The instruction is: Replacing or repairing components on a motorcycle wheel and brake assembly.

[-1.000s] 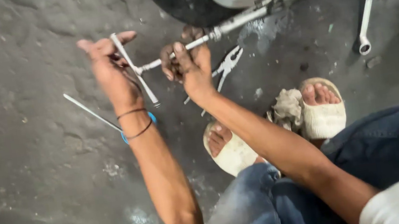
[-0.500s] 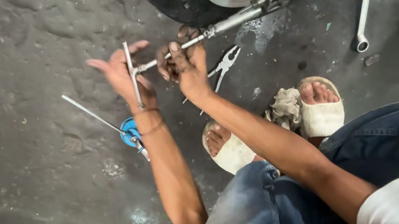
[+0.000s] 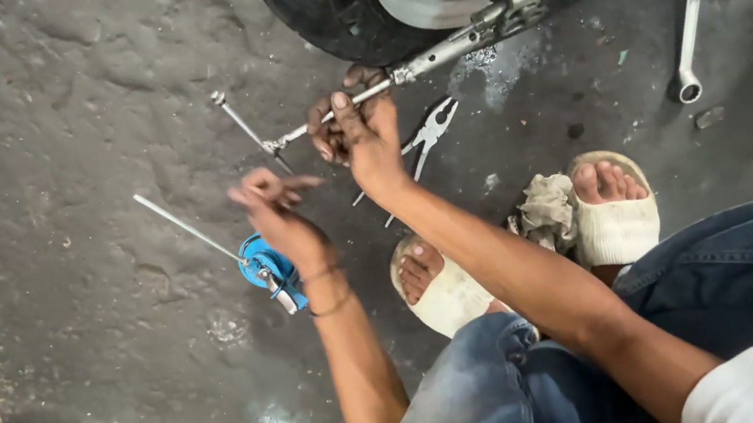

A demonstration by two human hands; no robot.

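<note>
A T-handle socket wrench (image 3: 323, 118) lies level, its shaft running to a fitting low on a motorcycle (image 3: 507, 18). My right hand (image 3: 362, 129) is closed round the shaft near the crossbar (image 3: 243, 127). My left hand (image 3: 282, 214) hovers just below the crossbar's lower end, blurred, with loosely spread fingers that hold nothing. A cord bracelet sits on that wrist.
Pliers (image 3: 426, 132) lie on the concrete beside my right hand. A blue oil can (image 3: 268, 269) with a long thin spout rests under my left wrist. A ring spanner (image 3: 691, 20) hangs at the axle. A rag (image 3: 545, 208) lies between my sandalled feet (image 3: 617, 223). The black tyre (image 3: 317, 11) stands above.
My left hand has let go of the crossbar and dropped down towards me. The crossbar has turned to a new slant. My right hand stays on the shaft.
</note>
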